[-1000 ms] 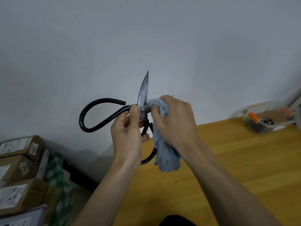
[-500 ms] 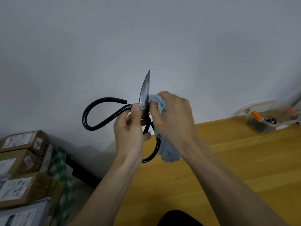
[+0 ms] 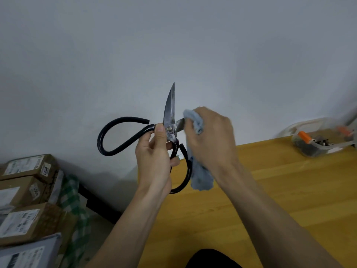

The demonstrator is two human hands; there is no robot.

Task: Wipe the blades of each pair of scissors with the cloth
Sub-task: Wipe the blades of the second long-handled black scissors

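Note:
A large pair of scissors (image 3: 170, 111) with black looped handles is held up in front of the wall, its blades spread wide apart. One blade points straight up. My left hand (image 3: 154, 157) grips the scissors at the pivot, thumb beside the rivet. The other blade (image 3: 179, 124) points right, and only its base shows. My right hand (image 3: 210, 136) holds a light blue cloth (image 3: 195, 120) wrapped over that blade; the rest of the cloth hangs down below my palm.
A wooden table (image 3: 270, 200) lies below my arms. A clear plastic container (image 3: 316, 140) with orange clips and small dark parts stands at its far right. Cardboard boxes (image 3: 25, 190) and a green checked cloth are stacked off the table's left edge.
My right hand has slid the cloth to the right along the sideways blade, away from the pivot, so the blade's base now shows. The left hand keeps its grip.

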